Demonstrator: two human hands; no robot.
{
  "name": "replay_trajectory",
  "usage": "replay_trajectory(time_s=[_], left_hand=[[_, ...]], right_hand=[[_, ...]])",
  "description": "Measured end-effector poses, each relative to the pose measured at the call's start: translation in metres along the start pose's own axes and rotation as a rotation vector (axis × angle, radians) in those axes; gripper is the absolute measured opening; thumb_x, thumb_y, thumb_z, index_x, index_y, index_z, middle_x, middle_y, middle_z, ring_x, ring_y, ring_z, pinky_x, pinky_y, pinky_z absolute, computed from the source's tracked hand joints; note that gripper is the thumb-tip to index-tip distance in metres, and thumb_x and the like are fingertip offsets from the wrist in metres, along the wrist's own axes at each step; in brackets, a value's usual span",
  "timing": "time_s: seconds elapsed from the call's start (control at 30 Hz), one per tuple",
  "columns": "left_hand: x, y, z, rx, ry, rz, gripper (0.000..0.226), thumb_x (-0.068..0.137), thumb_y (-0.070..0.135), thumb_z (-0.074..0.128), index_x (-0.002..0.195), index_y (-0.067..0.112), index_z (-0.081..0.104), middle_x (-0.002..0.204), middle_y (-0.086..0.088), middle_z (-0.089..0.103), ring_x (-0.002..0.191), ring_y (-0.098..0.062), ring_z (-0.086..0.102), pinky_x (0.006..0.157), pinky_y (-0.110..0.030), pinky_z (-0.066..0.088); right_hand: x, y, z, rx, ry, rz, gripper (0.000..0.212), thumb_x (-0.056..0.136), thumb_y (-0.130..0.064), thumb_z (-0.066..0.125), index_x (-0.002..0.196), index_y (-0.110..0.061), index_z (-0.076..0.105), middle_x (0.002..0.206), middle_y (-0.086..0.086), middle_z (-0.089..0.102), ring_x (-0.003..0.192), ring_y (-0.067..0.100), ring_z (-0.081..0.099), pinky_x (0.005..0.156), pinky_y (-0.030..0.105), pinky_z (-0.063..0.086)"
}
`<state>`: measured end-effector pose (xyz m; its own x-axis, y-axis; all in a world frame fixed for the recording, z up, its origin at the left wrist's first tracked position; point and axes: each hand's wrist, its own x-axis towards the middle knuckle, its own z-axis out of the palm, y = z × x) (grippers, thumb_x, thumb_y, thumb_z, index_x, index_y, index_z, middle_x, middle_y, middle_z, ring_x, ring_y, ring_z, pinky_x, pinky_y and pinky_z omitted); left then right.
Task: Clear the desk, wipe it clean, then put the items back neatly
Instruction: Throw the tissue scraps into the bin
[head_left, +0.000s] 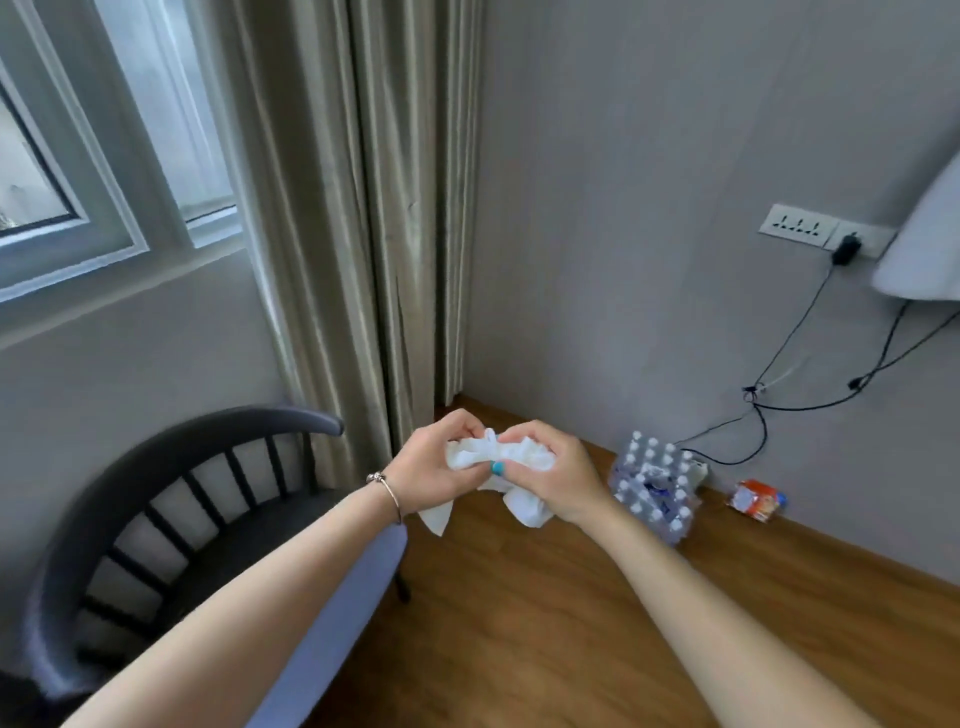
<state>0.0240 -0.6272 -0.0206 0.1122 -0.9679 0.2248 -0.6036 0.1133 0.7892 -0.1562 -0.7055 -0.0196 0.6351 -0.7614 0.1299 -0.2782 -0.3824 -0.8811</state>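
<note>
I hold a crumpled white cloth (498, 462) in front of me, my left hand (434, 460) and right hand (550, 475) both curled tight around it. Below stand a dark chair (156, 519) and a bottle pack (655, 483) on the wooden floor (571, 623).

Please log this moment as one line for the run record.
left hand: grips tissue | right hand: grips tissue | desk: not in view

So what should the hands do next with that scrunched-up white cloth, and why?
Probably turn toward the desk. Both the left hand and the right hand grip the crumpled white cloth, held up over the brown wooden floor. No desk shows in this view, so wiping likely can't begin until the person faces it.
</note>
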Motion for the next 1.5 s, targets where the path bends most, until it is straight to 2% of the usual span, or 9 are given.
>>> replay_trajectory(time_s=[0.07,0.17,0.27,0.43,0.7,0.83,1.2,1.33,1.5], left_hand=[[0.022,0.003,0.018,-0.014,-0.013,0.037,0.026,0.078,0.023,0.076,0.096,0.022,0.058,0.088,0.010,0.064,0.078,-0.010,0.061,0.066,-0.022,0.050],[0.055,0.001,0.042,-0.042,-0.047,0.044,0.025,0.077,0.023,0.076,0.095,0.024,0.059,0.088,0.011,0.064,0.080,-0.009,0.062,0.067,-0.022,0.051],[0.090,-0.005,0.063,-0.062,-0.075,0.050,0.023,0.077,0.023,0.076,0.092,0.027,0.060,0.086,0.012,0.064,0.078,-0.009,0.061,0.065,-0.018,0.049],[0.162,-0.022,0.085,-0.078,-0.114,0.058,0.026,0.077,0.022,0.078,0.088,0.033,0.057,0.084,0.013,0.063,0.076,-0.005,0.061,0.062,-0.013,0.048],[0.283,-0.075,0.117,-0.099,-0.153,0.037,0.027,0.074,0.026,0.079,0.094,0.023,0.062,0.088,0.013,0.064,0.079,-0.009,0.062,0.067,-0.026,0.055],[0.321,-0.094,0.134,-0.122,-0.170,0.029,0.026,0.075,0.028,0.080,0.094,0.023,0.061,0.087,0.015,0.063,0.080,-0.004,0.060,0.063,-0.017,0.052],[0.407,-0.141,0.164,-0.121,-0.112,-0.102,0.025,0.078,0.021,0.077,0.095,0.022,0.059,0.089,0.012,0.061,0.081,-0.011,0.060,0.064,-0.015,0.049],[0.440,-0.162,0.183,-0.092,-0.092,-0.139,0.025,0.079,0.024,0.076,0.097,0.024,0.058,0.090,0.015,0.061,0.081,-0.010,0.060,0.066,-0.019,0.052],[0.476,-0.204,0.217,-0.069,-0.066,-0.187,0.027,0.078,0.027,0.077,0.098,0.024,0.059,0.092,0.013,0.062,0.082,-0.009,0.061,0.069,-0.023,0.055]], right_hand=[[0.005,0.014,-0.020,0.027,0.040,0.025,0.024,0.083,-0.024,0.076,0.096,-0.040,0.063,0.097,-0.017,0.065,0.094,0.006,0.061,0.073,0.023,0.053],[0.017,0.038,-0.045,0.047,0.072,0.077,0.022,0.080,-0.023,0.078,0.099,-0.030,0.067,0.100,-0.009,0.067,0.094,0.010,0.063,0.075,0.028,0.054],[0.037,0.059,-0.066,0.043,0.085,0.125,0.025,0.076,-0.024,0.081,0.097,-0.030,0.068,0.098,-0.012,0.066,0.093,0.010,0.061,0.077,0.033,0.053],[0.090,0.093,-0.096,0.024,0.109,0.168,0.028,0.073,-0.020,0.085,0.088,-0.032,0.064,0.094,-0.010,0.065,0.084,0.005,0.058,0.074,0.026,0.049],[0.186,0.144,-0.139,0.014,0.146,0.263,0.032,0.071,-0.018,0.087,0.082,-0.029,0.059,0.086,-0.011,0.061,0.075,0.005,0.055,0.065,0.018,0.045],[0.217,0.174,-0.147,0.071,0.166,0.335,0.036,0.069,-0.007,0.086,0.081,-0.025,0.058,0.083,-0.009,0.058,0.073,0.003,0.052,0.063,0.013,0.042],[0.309,0.238,-0.172,0.081,0.086,0.349,0.038,0.068,-0.009,0.088,0.083,-0.025,0.057,0.086,-0.008,0.059,0.076,0.006,0.053,0.064,0.016,0.044],[0.346,0.272,-0.183,-0.031,0.025,0.308,0.040,0.073,-0.012,0.084,0.083,-0.035,0.054,0.100,-0.004,0.059,0.085,0.007,0.054,0.067,0.010,0.042],[0.388,0.333,-0.190,-0.059,-0.051,0.296,0.038,0.074,-0.020,0.085,0.084,-0.038,0.052,0.098,-0.004,0.061,0.087,0.012,0.057,0.068,0.019,0.046]])
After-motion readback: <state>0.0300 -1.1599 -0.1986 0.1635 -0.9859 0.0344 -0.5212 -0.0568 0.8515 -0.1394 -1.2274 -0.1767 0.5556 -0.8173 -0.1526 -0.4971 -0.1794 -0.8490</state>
